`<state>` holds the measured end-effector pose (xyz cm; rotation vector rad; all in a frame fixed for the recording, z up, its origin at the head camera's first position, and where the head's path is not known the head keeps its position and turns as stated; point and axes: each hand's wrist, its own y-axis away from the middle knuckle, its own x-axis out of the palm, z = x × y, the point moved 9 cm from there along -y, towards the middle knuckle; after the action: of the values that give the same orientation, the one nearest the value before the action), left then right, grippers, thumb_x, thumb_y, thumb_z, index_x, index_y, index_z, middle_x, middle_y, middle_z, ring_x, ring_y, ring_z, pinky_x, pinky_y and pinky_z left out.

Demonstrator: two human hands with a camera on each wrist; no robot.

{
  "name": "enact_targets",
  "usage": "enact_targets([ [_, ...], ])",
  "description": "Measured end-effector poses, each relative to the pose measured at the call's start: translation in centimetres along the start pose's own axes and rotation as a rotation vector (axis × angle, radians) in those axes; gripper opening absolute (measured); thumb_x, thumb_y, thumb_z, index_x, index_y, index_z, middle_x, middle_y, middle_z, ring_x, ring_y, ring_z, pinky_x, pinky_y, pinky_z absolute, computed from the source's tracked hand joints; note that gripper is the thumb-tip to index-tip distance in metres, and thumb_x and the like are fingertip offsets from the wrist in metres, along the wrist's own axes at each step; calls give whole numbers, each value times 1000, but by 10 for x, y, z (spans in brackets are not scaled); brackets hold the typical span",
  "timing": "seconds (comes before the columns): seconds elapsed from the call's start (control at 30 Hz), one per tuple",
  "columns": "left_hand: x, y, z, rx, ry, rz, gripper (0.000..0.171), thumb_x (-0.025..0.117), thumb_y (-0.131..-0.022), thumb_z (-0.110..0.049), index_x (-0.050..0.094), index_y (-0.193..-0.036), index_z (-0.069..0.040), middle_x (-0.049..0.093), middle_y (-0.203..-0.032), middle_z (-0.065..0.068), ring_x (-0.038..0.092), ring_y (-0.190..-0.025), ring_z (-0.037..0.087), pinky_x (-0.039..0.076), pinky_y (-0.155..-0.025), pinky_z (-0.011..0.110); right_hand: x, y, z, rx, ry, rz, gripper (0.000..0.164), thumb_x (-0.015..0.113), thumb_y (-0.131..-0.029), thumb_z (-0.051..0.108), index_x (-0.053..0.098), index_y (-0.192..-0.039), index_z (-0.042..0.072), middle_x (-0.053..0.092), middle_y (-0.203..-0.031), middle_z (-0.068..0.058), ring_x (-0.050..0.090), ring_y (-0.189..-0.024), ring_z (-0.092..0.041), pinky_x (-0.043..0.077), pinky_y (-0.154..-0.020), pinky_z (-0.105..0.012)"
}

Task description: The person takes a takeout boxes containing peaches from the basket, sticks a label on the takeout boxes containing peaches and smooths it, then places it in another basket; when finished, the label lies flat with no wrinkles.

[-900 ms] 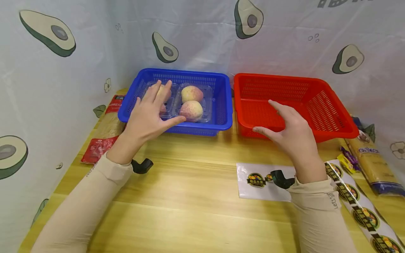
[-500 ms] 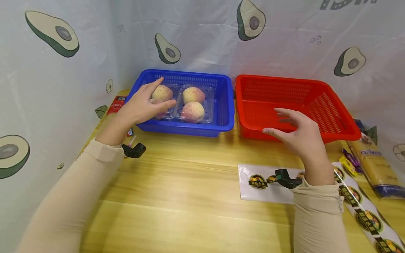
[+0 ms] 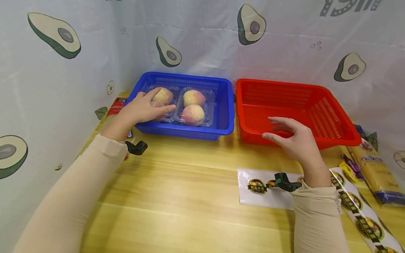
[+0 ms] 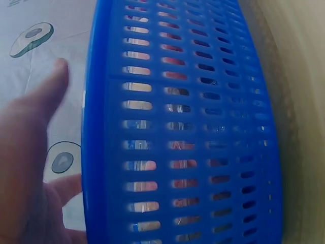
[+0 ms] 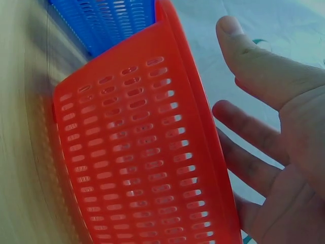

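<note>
Both hands look to hold nothing: the left hand (image 3: 142,108) hangs over the near left part of the blue basket (image 3: 186,132), thumb and forefinger spread apart, while the right hand (image 3: 298,140) hangs by the near side of the red basket (image 3: 269,105), thumb held off its loosely bent fingers. Inside the blue basket, the left peach pack (image 3: 175,102) and right peach pack (image 3: 209,107) lie side by side, long axes seemingly front to back. The left hand is plainly nearer, partly covering the left peach pack from its left; contact cannot be told.
</note>
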<state>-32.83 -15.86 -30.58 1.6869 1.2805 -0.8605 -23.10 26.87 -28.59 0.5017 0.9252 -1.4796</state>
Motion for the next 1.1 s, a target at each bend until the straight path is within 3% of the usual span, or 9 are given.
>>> enact_targets([
  [0.13,-1,-2,1,-25,-4,31,116,44,-76,-92,1,-164,-28,-2,-164,28,-2,-149,49,17,-106,78,4,0,0,-5,6,13,55,80,-88,31,63,-138,15,67,-120,-13,62,-111,-33,40,-77,-8],
  [0.33,1,-9,0,-29,40,111,107,41,-87,-82,2,-164,-18,11,-164,25,12,-148,50,18,-113,70,5,3,-3,3,27,24,55,79,-89,33,62,-138,17,67,-119,-13,62,-109,-33,43,-74,-12],
  [0.5,10,-18,-1,-23,77,226,100,37,-95,-73,-6,-162,-13,3,-166,23,8,-148,48,14,-115,68,5,1,-3,-10,42,10,56,81,-88,33,63,-137,15,68,-116,-13,62,-107,-31,44,-74,-14],
  [0.67,11,-25,2,-34,133,238,100,46,-97,-66,-8,-162,-12,4,-165,25,9,-149,48,16,-115,66,6,-1,-1,-16,43,9,57,82,-87,31,63,-137,13,67,-116,-14,62,-106,-32,49,-80,-31],
  [0.93,16,-26,21,-89,353,329,105,64,-96,-50,-13,-161,-19,-4,-166,23,21,-146,48,30,-113,60,11,-2,0,-10,33,41,59,81,-87,34,62,-137,10,66,-118,-17,60,-108,-36,51,-86,-52],
  [1.1,15,-26,19,-108,337,366,100,62,-99,-44,-12,-162,-21,-8,-165,23,31,-141,48,38,-109,58,12,-3,-2,2,37,56,63,81,-87,38,61,-138,9,65,-119,-19,59,-109,-38,50,-88,-57],
])
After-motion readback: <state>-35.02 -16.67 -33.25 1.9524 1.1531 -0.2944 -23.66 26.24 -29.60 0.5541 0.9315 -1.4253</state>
